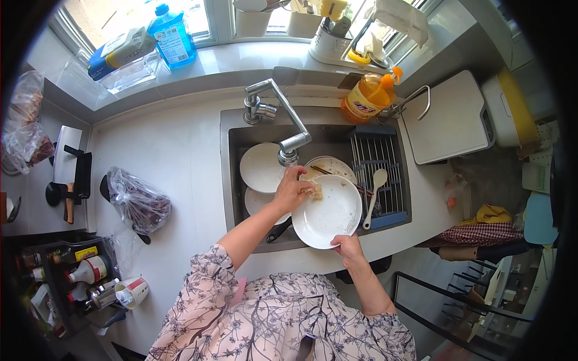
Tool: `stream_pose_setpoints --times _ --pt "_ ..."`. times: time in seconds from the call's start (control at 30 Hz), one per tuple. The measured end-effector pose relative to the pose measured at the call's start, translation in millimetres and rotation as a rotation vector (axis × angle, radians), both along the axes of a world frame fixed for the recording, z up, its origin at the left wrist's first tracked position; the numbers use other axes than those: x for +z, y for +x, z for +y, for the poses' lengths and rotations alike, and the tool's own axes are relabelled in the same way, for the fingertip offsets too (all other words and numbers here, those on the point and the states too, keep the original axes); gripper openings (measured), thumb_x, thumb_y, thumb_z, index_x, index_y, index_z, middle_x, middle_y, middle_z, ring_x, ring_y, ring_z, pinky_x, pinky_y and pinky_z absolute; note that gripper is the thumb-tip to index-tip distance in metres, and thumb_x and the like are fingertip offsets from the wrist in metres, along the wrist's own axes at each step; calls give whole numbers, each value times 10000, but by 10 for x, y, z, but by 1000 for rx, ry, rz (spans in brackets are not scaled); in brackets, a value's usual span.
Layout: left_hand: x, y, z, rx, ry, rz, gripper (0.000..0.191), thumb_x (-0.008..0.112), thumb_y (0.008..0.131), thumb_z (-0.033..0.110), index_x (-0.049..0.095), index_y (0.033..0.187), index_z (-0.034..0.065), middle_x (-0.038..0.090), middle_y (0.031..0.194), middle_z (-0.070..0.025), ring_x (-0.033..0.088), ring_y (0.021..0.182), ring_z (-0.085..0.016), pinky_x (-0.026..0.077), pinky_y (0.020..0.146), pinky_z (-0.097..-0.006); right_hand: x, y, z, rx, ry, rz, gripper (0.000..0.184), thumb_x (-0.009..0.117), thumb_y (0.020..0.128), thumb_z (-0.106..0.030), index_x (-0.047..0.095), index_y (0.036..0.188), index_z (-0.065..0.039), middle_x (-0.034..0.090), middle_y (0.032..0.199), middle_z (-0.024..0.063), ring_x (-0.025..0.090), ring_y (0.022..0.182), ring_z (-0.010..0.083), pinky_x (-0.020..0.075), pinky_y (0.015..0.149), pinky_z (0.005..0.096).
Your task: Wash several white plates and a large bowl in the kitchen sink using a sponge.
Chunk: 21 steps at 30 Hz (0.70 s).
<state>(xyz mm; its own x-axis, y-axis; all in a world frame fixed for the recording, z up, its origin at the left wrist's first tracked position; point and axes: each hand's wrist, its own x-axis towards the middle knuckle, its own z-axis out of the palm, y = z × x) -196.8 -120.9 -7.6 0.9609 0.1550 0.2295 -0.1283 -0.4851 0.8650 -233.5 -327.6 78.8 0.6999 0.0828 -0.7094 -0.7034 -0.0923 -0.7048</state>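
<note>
My right hand (pixel 348 251) grips the near rim of a round white plate (pixel 326 216), which is tilted above the front of the sink and has small food bits on it. At the plate's upper left edge, my left hand (pixel 291 192) pinches a crumpled tan scrubbing pad or sponge (pixel 313 191). Behind it lies a soiled plate (pixel 334 166) with brown chopsticks (pixel 321 170) across it. Two more pale dishes sit on the left of the sink, the upper one a white plate (pixel 262 167). A black handle (pixel 278 230) pokes out beneath the held plate.
A chrome faucet (pixel 289 118) arches over the grey sink (pixel 226 180). Its right side holds a drying rack (pixel 361 149) with a cream spoon (pixel 377 189). An orange detergent bottle (pixel 365 99) stands behind. On the left counter rests a plastic bag of dark food (pixel 142 201).
</note>
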Motion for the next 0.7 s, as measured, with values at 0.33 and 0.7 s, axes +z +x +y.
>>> stream_pose_setpoints --times 0.33,0.7 --pt "505 218 -59 -531 338 -214 192 645 594 43 628 730 178 488 851 23 458 911 -192 356 786 -344 -14 62 -61 255 75 303 602 474 584 86 423 1180 14 558 1003 131 606 819 240 550 653 341" --pt "316 -208 198 -462 399 27 167 626 607 43 631 727 159 519 811 6 469 890 -205 383 769 -354 10 121 -265 -1 72 58 589 470 572 85 438 1159 56 573 1026 162 610 854 264 548 640 336"
